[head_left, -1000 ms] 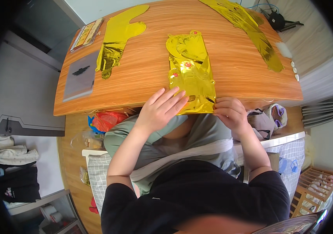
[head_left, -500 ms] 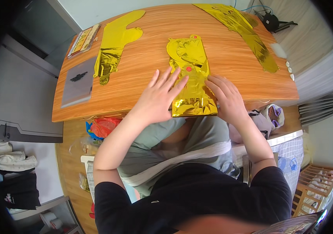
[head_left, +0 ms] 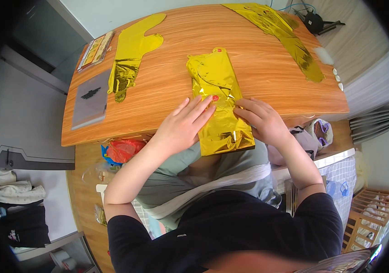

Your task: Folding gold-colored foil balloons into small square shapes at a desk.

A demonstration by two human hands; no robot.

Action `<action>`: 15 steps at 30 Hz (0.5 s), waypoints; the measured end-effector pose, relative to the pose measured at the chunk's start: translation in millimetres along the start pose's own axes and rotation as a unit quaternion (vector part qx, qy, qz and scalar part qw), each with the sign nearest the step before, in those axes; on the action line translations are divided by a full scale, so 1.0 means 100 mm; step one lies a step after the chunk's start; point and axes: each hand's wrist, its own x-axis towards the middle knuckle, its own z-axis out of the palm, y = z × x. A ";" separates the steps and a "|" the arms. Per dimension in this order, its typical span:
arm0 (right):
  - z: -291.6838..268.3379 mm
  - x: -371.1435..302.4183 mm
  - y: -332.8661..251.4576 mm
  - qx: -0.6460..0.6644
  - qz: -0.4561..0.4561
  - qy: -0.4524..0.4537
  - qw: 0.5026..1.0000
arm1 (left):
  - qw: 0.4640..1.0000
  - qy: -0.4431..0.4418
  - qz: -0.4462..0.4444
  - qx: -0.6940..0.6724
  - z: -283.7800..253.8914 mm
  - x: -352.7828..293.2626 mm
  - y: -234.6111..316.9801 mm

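Note:
A folded gold foil balloon (head_left: pixel 219 120) lies flat at the table's near edge, its near end hanging out over my lap. It carries a red round sticker near its middle and another at its far tip. My left hand (head_left: pixel 183 125) rests flat on its left side, fingertips beside the middle sticker. My right hand (head_left: pixel 262 119) lies along its right edge, fingers stretched out over the foil and the thumb out of sight. Two more flat gold foil balloons lie farther off, one (head_left: pixel 135 48) at the far left and one (head_left: pixel 285 38) at the far right.
On the wooden table (head_left: pixel 171 77), a clear plastic sleeve (head_left: pixel 89 102) and a stack of booklets (head_left: pixel 95 51) lie left. A black device (head_left: pixel 313 22) with cables stands at the back right corner. Small white pieces (head_left: pixel 338 78) line the right edge. Bags (head_left: pixel 124 150) sit below the table.
The folded foil balloon has slid toward me, its near end now farther over the table edge. Both hands have stayed on it, and my left fingers have drawn nearer.

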 end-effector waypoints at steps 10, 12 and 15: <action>0.05 0.07 0.01 -0.007 -0.035 0.049 0.998 | 0.999 0.037 0.002 0.040 0.14 -0.09 -0.03; 0.05 0.07 0.02 0.008 -0.029 0.057 0.998 | 0.999 0.033 0.002 0.019 0.12 -0.08 -0.02; 0.02 0.10 -0.01 0.017 -0.029 0.062 0.997 | 1.000 0.020 -0.001 -0.018 0.14 -0.09 -0.06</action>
